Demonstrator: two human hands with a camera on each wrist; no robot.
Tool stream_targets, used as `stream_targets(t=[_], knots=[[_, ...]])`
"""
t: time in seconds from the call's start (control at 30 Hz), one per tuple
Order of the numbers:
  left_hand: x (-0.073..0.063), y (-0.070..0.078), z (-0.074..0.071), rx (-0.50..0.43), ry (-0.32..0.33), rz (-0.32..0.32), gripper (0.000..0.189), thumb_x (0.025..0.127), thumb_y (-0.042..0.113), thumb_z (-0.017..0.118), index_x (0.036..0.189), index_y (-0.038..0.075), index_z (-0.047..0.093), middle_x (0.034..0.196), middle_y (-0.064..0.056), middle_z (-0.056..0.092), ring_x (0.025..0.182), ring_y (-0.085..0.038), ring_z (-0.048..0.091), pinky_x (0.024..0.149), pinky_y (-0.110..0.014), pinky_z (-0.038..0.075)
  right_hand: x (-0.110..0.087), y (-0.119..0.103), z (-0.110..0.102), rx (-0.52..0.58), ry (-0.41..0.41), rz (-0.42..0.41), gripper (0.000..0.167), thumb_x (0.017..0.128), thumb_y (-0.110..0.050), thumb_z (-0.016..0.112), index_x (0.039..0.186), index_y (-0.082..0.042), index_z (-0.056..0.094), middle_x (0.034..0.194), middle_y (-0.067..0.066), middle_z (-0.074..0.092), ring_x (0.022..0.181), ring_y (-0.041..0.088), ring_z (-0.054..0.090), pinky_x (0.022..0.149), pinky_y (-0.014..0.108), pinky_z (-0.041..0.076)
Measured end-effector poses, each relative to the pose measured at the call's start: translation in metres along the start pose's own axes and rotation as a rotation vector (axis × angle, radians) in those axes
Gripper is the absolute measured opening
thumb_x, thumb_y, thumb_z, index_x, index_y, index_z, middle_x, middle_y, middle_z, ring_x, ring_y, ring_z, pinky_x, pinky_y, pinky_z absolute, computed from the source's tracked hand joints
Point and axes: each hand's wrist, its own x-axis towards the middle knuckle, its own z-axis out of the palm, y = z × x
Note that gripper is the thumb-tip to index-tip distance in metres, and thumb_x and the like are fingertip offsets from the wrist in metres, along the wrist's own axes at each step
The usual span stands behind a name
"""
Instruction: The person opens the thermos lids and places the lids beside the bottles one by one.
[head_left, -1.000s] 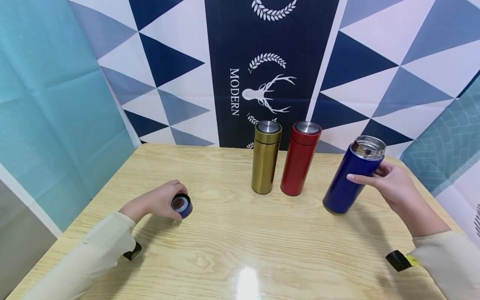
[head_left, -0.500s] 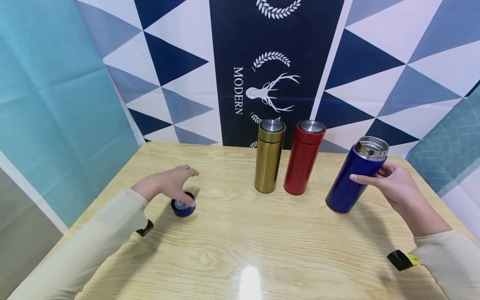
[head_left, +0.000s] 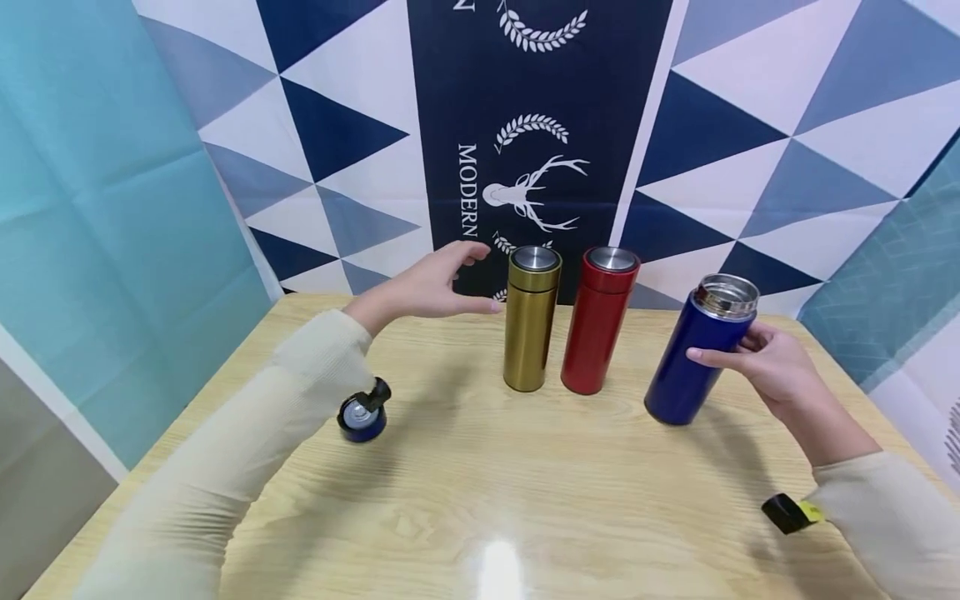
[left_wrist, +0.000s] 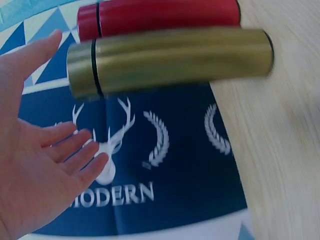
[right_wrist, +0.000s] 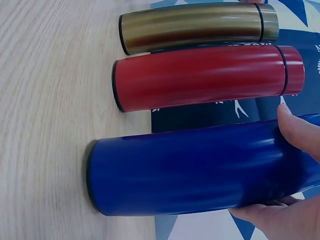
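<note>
My right hand [head_left: 772, 367] grips a blue thermos [head_left: 693, 358] around its upper body; the thermos has no lid on and its steel mouth shows. In the right wrist view the thumb and fingers lie on either side of the blue thermos [right_wrist: 190, 170]. My left hand [head_left: 435, 283] is in the air just left of the gold thermos [head_left: 531, 333], thumb and fingers spread apart with nothing between them. In the left wrist view the open palm [left_wrist: 40, 170] faces the gold thermos [left_wrist: 170, 60]. The blue lid [head_left: 363, 421] lies on the table, inner side up, below my left forearm.
A red thermos [head_left: 600, 333] stands upright with its lid on, between the gold and blue ones. All are on a light wooden table [head_left: 450, 483]. A patterned cloth [head_left: 360, 150] hangs right behind the table's back edge.
My left hand has let go of the blue lid, leaving it on the table, and moved up and right to beside the gold thermos. My right hand keeps its hold on the blue thermos.
</note>
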Motion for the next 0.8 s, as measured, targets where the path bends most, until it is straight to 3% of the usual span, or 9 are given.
stream_targets(t=[0.2, 0.3, 0.4, 0.57, 0.63, 0.8], knots=[[0.024, 0.012, 0.011, -0.057, 0.110, -0.005, 0.084, 0.081, 0.045, 0.071, 0.145, 0.008, 0.034, 0.149, -0.008, 0.041, 0.137, -0.021, 0.041, 0.113, -0.037, 0.040, 0.000, -0.003, 0.007, 0.007, 0.006, 0.001, 0.088, 0.087, -0.028, 0.071, 0.151, 0.001, 0.019, 0.094, -0.039, 0.049, 0.093, -0.020, 0.048, 0.118, 0.044, 0.031], [0.035, 0.018, 0.016, -0.079, 0.131, -0.002, 0.084, 0.079, 0.046, 0.072, 0.144, 0.008, 0.035, 0.147, -0.007, 0.043, 0.135, -0.022, 0.043, 0.113, -0.037, 0.038, -0.001, -0.004, 0.004, -0.016, 0.020, 0.002, 0.088, 0.087, -0.029, 0.070, 0.151, 0.001, 0.019, 0.095, -0.039, 0.048, 0.092, -0.020, 0.048, 0.117, 0.043, 0.032], [0.043, 0.022, 0.022, -0.083, 0.132, -0.008, 0.083, 0.079, 0.047, 0.073, 0.143, 0.008, 0.037, 0.145, -0.007, 0.045, 0.133, -0.021, 0.044, 0.113, -0.036, 0.039, -0.001, -0.005, 0.001, -0.027, 0.021, 0.017, 0.090, 0.087, -0.031, 0.070, 0.152, 0.000, 0.015, 0.106, -0.031, 0.050, 0.099, -0.017, 0.048, 0.118, 0.047, 0.029], [0.049, 0.028, 0.028, -0.091, 0.142, -0.034, 0.074, 0.081, 0.042, 0.073, 0.139, 0.008, 0.042, 0.138, -0.007, 0.051, 0.125, -0.019, 0.050, 0.109, -0.034, 0.043, 0.001, -0.002, 0.003, -0.006, 0.014, 0.034, 0.092, 0.087, -0.033, 0.069, 0.153, -0.001, 0.013, 0.106, -0.030, 0.048, 0.107, -0.011, 0.045, 0.118, 0.055, 0.023], [0.049, 0.030, 0.029, -0.102, 0.153, -0.042, 0.069, 0.082, 0.038, 0.073, 0.137, 0.008, 0.044, 0.135, -0.007, 0.054, 0.120, -0.019, 0.052, 0.106, -0.032, 0.045, 0.002, -0.001, 0.003, 0.004, 0.015, 0.032, 0.092, 0.087, -0.032, 0.070, 0.153, -0.001, 0.014, 0.099, -0.034, 0.047, 0.103, -0.013, 0.045, 0.118, 0.055, 0.022], [0.048, 0.035, 0.030, -0.104, 0.166, -0.059, 0.065, 0.083, 0.034, 0.073, 0.136, 0.006, 0.045, 0.130, -0.008, 0.057, 0.114, -0.019, 0.055, 0.102, -0.030, 0.048, 0.004, 0.000, 0.005, -0.002, 0.025, 0.030, 0.092, 0.086, -0.032, 0.071, 0.153, -0.001, 0.015, 0.101, -0.033, 0.048, 0.104, -0.012, 0.046, 0.118, 0.055, 0.024]])
